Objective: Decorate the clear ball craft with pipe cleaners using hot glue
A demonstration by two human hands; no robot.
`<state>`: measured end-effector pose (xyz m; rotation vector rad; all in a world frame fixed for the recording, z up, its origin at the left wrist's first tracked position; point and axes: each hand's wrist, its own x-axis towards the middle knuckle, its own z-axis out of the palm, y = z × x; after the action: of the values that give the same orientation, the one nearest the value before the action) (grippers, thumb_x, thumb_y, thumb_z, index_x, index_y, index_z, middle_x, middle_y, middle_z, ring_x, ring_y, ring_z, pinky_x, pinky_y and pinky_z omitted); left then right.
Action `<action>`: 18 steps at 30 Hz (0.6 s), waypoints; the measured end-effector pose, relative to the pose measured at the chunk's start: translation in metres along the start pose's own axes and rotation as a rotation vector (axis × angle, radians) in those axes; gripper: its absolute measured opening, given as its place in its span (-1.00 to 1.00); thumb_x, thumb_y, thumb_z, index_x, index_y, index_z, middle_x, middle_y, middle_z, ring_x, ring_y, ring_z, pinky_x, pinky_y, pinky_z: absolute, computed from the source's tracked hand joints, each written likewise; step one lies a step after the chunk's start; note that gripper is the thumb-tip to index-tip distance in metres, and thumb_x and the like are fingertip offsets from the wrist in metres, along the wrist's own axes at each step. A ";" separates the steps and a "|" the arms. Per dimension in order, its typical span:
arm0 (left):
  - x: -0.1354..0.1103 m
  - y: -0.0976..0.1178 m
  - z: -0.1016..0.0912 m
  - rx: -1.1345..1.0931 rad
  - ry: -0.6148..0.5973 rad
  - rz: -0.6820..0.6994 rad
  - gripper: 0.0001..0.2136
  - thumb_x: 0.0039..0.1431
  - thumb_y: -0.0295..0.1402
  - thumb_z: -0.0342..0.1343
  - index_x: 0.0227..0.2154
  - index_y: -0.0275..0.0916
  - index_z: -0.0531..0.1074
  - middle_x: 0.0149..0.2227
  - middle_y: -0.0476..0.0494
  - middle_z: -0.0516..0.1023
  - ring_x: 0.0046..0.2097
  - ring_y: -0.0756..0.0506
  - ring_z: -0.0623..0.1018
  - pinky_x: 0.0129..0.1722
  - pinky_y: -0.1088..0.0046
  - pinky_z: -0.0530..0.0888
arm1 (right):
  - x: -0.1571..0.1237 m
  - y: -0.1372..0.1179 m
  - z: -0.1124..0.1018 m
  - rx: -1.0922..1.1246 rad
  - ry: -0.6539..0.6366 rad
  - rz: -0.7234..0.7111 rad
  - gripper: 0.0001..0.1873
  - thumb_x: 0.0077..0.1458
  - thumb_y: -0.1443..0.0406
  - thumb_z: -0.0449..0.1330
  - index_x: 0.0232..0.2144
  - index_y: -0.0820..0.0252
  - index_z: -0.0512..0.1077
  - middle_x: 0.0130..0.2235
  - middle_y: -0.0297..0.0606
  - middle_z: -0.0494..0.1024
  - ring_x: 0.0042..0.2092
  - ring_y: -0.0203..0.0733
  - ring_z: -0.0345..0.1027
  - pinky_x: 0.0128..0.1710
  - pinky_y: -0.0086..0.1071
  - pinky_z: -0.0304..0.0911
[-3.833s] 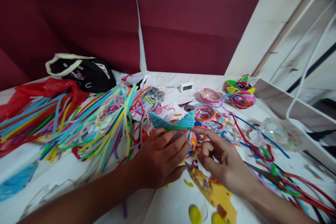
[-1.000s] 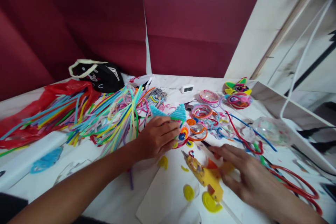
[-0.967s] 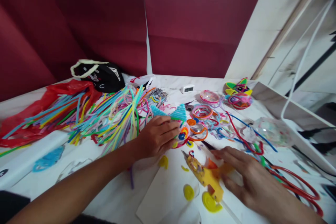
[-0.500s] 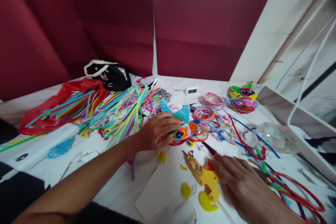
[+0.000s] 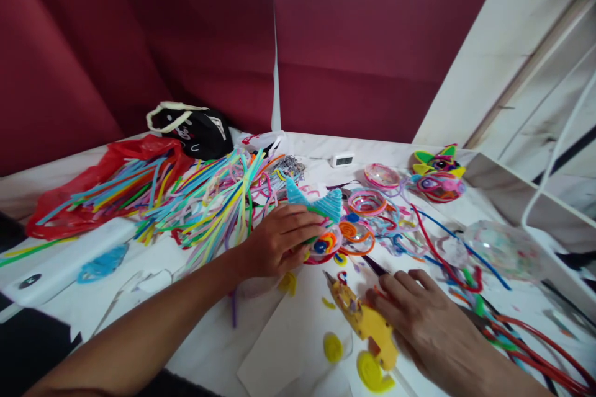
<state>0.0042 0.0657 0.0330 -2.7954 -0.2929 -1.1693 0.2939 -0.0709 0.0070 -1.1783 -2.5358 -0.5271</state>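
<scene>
My left hand [image 5: 284, 237] is closed around a pipe-cleaner animal figure [image 5: 327, 239]. Two light blue pointed ears [image 5: 326, 203] rise from its top, and an orange, yellow and blue round eye faces right. Its left side is hidden behind my fingers. My right hand [image 5: 419, 316] lies palm down with fingers apart, over the right side of a yellow hot glue gun [image 5: 365, 322]. A fingertip seems to touch the gun's upper edge; the thumb is hidden. Close to those fingers are dark tweezers [image 5: 373, 265], lying on the table. Yellow pipe-cleaner coils [image 5: 369, 372] lie beside the gun.
Bundles of coloured pipe cleaners [image 5: 205, 205] and a red plastic bag [image 5: 60, 201] spread across the left. A black bag [image 5: 190, 130] and a small digital clock [image 5: 343, 160] stand behind. At right are another animal figure [image 5: 440, 177], a clear dome [image 5: 503, 248] and red-handled pliers [image 5: 535, 341].
The view has shifted slightly. My right hand's fingers have lifted and spread a little beside the glue gun. My left hand keeps its hold on the animal figure.
</scene>
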 end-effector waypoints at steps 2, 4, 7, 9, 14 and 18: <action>0.000 0.001 -0.001 0.011 0.005 -0.008 -0.60 0.22 -0.47 0.13 0.13 -0.24 0.43 0.09 -0.29 0.59 0.13 -0.18 0.55 0.18 0.15 0.47 | 0.001 0.000 -0.003 -0.032 0.021 -0.015 -0.75 0.13 0.45 0.12 -0.19 0.09 0.47 -0.21 -0.28 0.62 -0.23 -0.08 0.44 -0.13 -0.15 0.16; -0.001 0.002 -0.002 0.023 0.013 -0.020 -0.61 0.21 -0.47 0.15 0.12 -0.25 0.44 0.07 -0.31 0.59 0.12 -0.19 0.55 0.17 0.14 0.48 | 0.001 0.001 -0.006 -0.056 0.050 -0.020 -0.76 0.18 0.45 0.06 -0.18 0.12 0.45 -0.18 -0.24 0.64 -0.21 -0.06 0.47 -0.11 -0.12 0.18; -0.001 0.002 -0.002 0.028 0.023 -0.029 -0.62 0.22 -0.47 0.15 0.10 -0.25 0.44 0.04 -0.32 0.58 0.09 -0.19 0.55 0.14 0.16 0.50 | 0.000 0.003 -0.016 -0.018 0.083 -0.039 -0.78 0.23 0.40 0.01 -0.16 0.14 0.42 -0.19 -0.22 0.65 -0.16 -0.04 0.52 -0.10 -0.13 0.27; -0.001 0.002 -0.002 0.023 0.028 -0.028 -0.63 0.22 -0.47 0.14 0.10 -0.26 0.44 0.02 -0.32 0.58 0.09 -0.19 0.56 0.13 0.17 0.51 | 0.000 0.006 -0.023 0.030 0.095 -0.033 -0.75 0.23 0.38 0.01 -0.09 0.15 0.40 -0.14 -0.18 0.66 -0.12 -0.06 0.55 -0.09 -0.19 0.35; 0.000 0.004 0.000 0.000 0.048 -0.022 -0.64 0.23 -0.45 0.16 0.10 -0.26 0.42 0.01 -0.32 0.58 0.08 -0.20 0.55 0.12 0.16 0.52 | 0.003 0.010 -0.036 0.204 0.115 0.063 -0.64 0.32 0.29 -0.04 0.12 0.17 0.29 -0.05 -0.10 0.63 -0.09 -0.13 0.58 -0.21 -0.36 0.49; 0.000 0.005 -0.001 -0.003 0.064 -0.002 -0.63 0.21 -0.46 0.18 0.09 -0.28 0.41 0.00 -0.32 0.59 0.05 -0.21 0.55 0.10 0.15 0.53 | 0.006 0.010 -0.039 0.289 -0.021 0.212 -0.67 0.39 0.16 0.03 0.12 0.05 0.38 0.03 -0.12 0.59 -0.04 -0.10 0.54 -0.12 -0.26 0.52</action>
<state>0.0050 0.0610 0.0335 -2.7541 -0.2884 -1.2580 0.3019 -0.0783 0.0457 -1.3224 -2.3638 -0.0933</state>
